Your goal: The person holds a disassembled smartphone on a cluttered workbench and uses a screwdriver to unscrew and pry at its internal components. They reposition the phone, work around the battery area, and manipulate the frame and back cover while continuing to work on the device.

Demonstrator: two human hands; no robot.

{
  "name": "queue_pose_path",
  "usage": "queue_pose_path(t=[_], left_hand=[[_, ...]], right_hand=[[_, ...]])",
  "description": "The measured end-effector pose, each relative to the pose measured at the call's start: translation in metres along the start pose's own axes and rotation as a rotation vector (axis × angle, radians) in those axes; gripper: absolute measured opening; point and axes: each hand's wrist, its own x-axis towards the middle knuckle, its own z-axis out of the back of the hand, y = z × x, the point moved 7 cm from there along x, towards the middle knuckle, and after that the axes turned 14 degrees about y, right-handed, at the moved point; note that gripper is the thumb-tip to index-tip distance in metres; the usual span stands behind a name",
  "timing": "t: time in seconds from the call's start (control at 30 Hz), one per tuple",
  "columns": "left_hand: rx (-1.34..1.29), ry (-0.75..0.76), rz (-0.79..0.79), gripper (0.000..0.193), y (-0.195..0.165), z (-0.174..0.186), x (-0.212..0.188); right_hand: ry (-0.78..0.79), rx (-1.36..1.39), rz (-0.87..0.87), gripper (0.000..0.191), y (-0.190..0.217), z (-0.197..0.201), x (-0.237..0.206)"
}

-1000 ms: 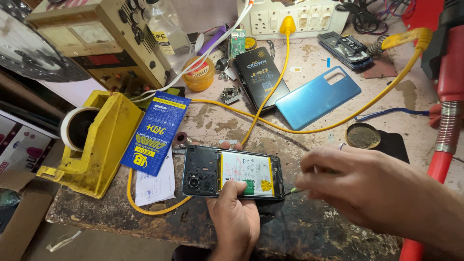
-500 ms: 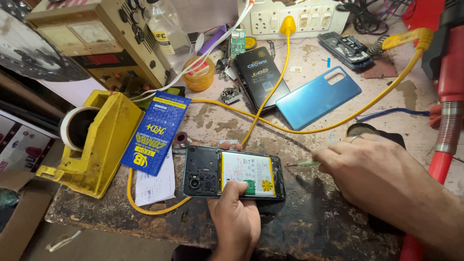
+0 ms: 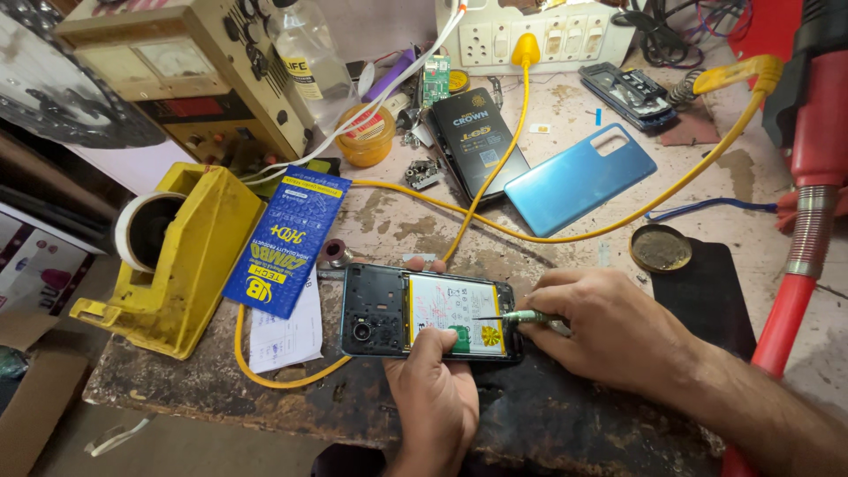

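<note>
An opened phone point(image 3: 389, 311) lies back side up near the bench's front edge, its white battery and dark inner frame showing. My left hand point(image 3: 435, 394) grips its near edge, thumb on top and fingertips showing past the far edge. My right hand point(image 3: 609, 329) holds a thin green-handled tool point(image 3: 521, 315), a screwdriver or tweezers, with its tip over the battery's right end. The phone's light blue back cover point(image 3: 579, 177) lies apart further back.
A yellow tape dispenser point(image 3: 181, 256) and a blue packet point(image 3: 287, 240) are at the left. A yellow cable point(image 3: 565, 237) crosses the bench. A black battery box point(image 3: 477, 141), power strip point(image 3: 530, 31), another opened phone point(image 3: 629, 90), small round tin point(image 3: 661, 248) and red hose point(image 3: 799, 265) surround the work.
My right hand drew away to the right, then came back to the phone's right end holding the thin tool. My left hand and the phone stayed put.
</note>
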Motion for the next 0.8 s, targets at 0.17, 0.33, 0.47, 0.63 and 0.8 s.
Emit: queue_pose_path(t=[0.17, 0.33, 0.47, 0.63, 0.8], left_hand=[[-0.01, 0.002, -0.014, 0.081, 0.002, 0.001, 0.0], [0.002, 0.033, -0.033, 0.081, 0.004, 0.0, 0.0], [-0.004, 0.042, -0.021, 0.08, 0.005, 0.001, 0.002], [-0.01, 0.041, -0.003, 0.078, 0.007, 0.002, 0.002], [0.003, 0.024, -0.019, 0.078, 0.006, 0.003, 0.003]], right_hand=[[0.085, -0.057, 0.061, 0.024, 0.002, -0.005, -0.001], [0.16, -0.238, 0.222, 0.031, 0.011, -0.01, 0.0], [0.209, -0.317, 0.271, 0.027, 0.012, -0.014, 0.007], [0.251, -0.358, 0.244, 0.026, 0.007, -0.018, 0.012], [0.21, -0.344, 0.252, 0.027, 0.006, -0.018, 0.013]])
